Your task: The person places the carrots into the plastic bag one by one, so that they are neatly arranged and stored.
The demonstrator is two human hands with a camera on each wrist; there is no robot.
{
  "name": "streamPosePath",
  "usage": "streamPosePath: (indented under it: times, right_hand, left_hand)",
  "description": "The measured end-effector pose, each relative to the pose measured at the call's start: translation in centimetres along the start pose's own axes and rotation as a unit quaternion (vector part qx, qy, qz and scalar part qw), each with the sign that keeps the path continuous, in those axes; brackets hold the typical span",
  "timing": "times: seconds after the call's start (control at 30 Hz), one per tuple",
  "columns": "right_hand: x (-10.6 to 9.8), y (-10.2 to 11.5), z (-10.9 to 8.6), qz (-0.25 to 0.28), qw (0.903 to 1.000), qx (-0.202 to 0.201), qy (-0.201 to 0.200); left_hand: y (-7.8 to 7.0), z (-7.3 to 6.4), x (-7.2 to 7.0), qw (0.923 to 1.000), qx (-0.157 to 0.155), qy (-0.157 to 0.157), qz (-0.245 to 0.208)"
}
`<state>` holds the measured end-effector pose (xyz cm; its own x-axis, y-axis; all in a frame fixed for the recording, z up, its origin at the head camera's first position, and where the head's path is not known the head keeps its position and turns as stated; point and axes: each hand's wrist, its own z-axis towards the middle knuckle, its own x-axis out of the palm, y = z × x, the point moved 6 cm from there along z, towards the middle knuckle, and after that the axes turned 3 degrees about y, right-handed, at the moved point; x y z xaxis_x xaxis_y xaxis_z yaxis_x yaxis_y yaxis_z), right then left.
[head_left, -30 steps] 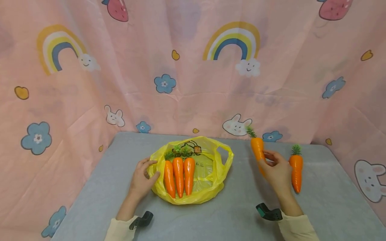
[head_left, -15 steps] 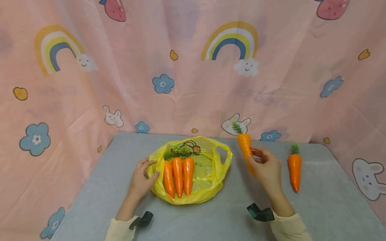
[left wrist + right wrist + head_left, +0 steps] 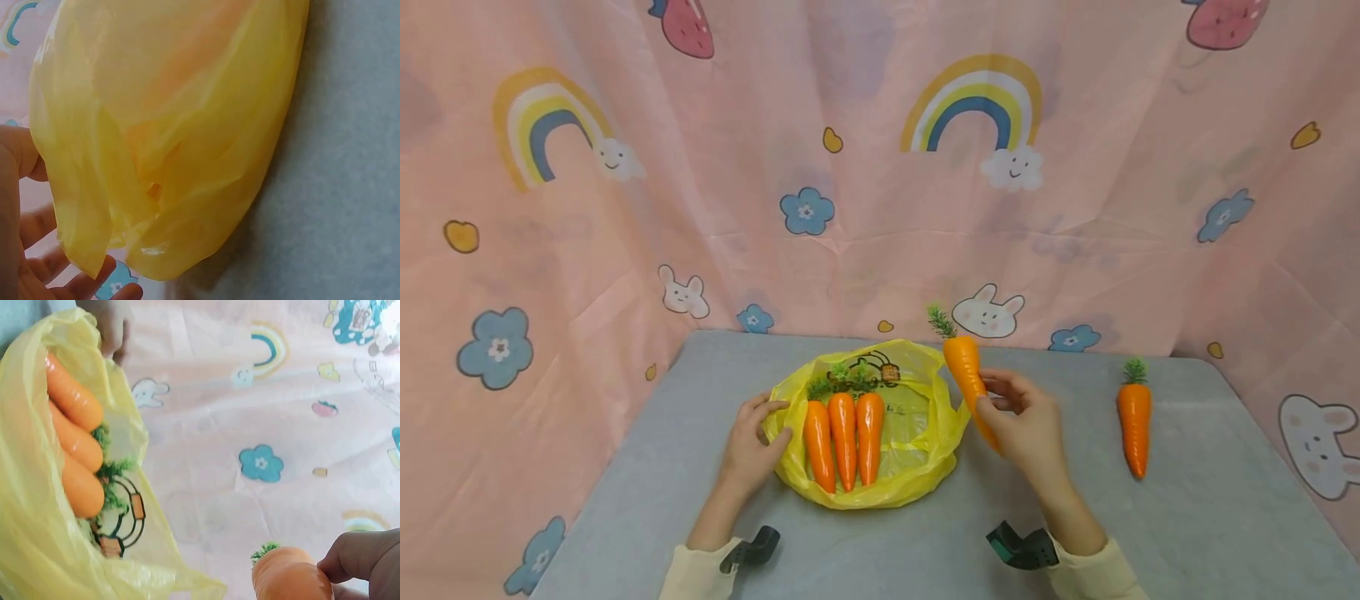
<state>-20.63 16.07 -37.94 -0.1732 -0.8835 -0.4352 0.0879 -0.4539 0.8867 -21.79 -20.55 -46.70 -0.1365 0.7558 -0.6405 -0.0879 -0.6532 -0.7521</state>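
My right hand (image 3: 1030,425) pinches a carrot (image 3: 964,367) between thumb and fingers, its green top tilted up and to the left. In the head view that carrot overlaps the right edge of a yellow plastic bag (image 3: 906,492). Three carrots (image 3: 846,442) lie side by side in the bag's left half, leafy ends away from me. My left hand (image 3: 751,446) grips the bag's left rim. In the left wrist view, the left fingers (image 3: 40,225) show around the crumpled plastic. The right wrist view has the held carrot (image 3: 290,575) near the bag's open mouth.
One more carrot (image 3: 1135,429) lies on the grey table (image 3: 1217,500) at the right. A pink patterned cloth (image 3: 880,275) hangs behind the table and along its sides. Dark wrist cameras (image 3: 1022,546) are strapped to both wrists.
My right hand has carried its carrot leftward, from near the carrot on the right to the bag's right edge. The left hand has stayed at the bag's left rim.
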Motion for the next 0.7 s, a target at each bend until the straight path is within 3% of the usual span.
streamPosePath:
  times: [0.33,0.7]
  right_hand:
    - [2.7,1.3,-0.8,0.024,0.9993,-0.017,0.022]
    - [5.7,1.5,-1.6,0.025,0.998,0.027,0.05]
  left_hand:
    - [0.2,0.0,-0.2,1.0,0.002,-0.004,-0.007]
    - [0.2,-0.1,-0.4,0.9999,-0.004,-0.005,-0.01]
